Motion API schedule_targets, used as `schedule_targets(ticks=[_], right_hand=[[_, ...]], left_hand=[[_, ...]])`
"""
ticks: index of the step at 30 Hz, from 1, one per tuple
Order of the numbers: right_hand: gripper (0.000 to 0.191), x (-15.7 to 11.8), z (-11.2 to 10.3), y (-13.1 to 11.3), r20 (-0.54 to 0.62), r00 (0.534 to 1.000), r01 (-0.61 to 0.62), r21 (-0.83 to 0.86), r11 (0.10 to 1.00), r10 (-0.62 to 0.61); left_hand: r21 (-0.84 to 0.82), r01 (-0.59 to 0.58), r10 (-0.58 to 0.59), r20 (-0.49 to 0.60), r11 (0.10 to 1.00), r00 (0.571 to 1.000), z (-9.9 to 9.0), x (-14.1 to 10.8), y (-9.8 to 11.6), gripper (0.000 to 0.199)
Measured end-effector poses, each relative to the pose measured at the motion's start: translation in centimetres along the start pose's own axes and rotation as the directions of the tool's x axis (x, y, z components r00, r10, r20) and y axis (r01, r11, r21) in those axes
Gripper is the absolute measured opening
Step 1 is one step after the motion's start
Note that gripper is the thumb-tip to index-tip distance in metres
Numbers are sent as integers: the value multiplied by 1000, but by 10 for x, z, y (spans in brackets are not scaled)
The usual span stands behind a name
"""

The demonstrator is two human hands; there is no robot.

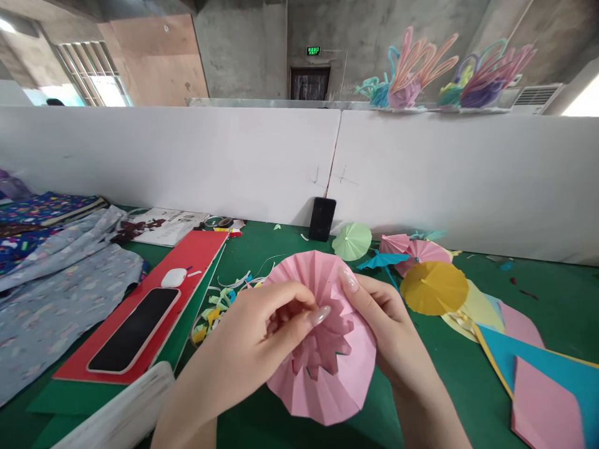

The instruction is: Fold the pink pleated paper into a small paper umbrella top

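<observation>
A round pink pleated paper [339,386] is held up in front of me, with a jagged, zigzag-edged layer of pink folds around its middle. My right hand [379,312] pinches its upper right rim between thumb and fingers. With thumb and forefinger closed, my left hand [281,324] grips the folds near the centre; its other fingers curl behind and are partly hidden. Just beyond the disc stand small paper umbrellas: a light green one [352,241], a yellow one [435,288], a blue one [382,259] and pink ones [425,252].
On the left, a phone [135,330] and a white earbud case [173,277] lie on red card [196,255]. Paper scraps [215,315] sit behind my left hand. Coloured paper sheets [545,399] lie right. A black phone [322,218] leans on the white partition [210,162]. Cloth [70,299] covers the far left.
</observation>
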State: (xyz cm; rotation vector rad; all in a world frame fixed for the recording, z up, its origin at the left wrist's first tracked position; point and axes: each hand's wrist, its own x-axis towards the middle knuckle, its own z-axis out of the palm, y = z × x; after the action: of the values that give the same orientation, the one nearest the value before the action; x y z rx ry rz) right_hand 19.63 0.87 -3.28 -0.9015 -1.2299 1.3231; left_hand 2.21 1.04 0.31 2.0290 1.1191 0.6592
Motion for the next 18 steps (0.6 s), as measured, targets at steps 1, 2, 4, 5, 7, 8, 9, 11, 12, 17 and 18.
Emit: schedule_targets(ticks=[1,2,4,5,7,8,9,11,12,17,18], right_hand=[[44,0,1,0,-3,1000,8,8,1000,-8],[44,0,1,1,-5,1000,15,10,1000,-15],[44,-1,2,1,-4,1000,24,12,1000,-24],[43,-1,3,1,2,1000,28,16,999,-28],[42,-2,4,1,18,999,37,30,999,-37],[41,-2,4,0,28,999,41,38,998,-42],[40,-3,4,0,39,998,42,44,998,-43],[39,-3,4,-1,58,997,39,54,998,-42],[39,-3,4,-1,63,997,37,56,998,-41],[38,-4,4,-1,69,996,43,67,997,-48],[38,-5,4,-1,73,996,44,70,997,-49]], left_hand=[[-35,3,-2,12,999,1000,1,1,-1,24],[-71,4,-3,21,997,1000,1,3,-2,25],[-152,7,-1,38,988,999,2,5,-3,25],[-191,15,-6,48,981,999,2,6,-3,26],[-269,40,-20,77,962,997,3,8,-2,26],[-309,56,-26,98,950,995,3,8,-2,25],[-346,71,-31,121,935,992,4,8,-1,24],[-404,97,-33,163,909,986,4,9,0,21],[-422,104,-31,175,901,984,4,9,0,21],[-457,104,-21,183,883,983,5,9,2,24],[-461,103,-19,184,882,983,5,9,2,24]])
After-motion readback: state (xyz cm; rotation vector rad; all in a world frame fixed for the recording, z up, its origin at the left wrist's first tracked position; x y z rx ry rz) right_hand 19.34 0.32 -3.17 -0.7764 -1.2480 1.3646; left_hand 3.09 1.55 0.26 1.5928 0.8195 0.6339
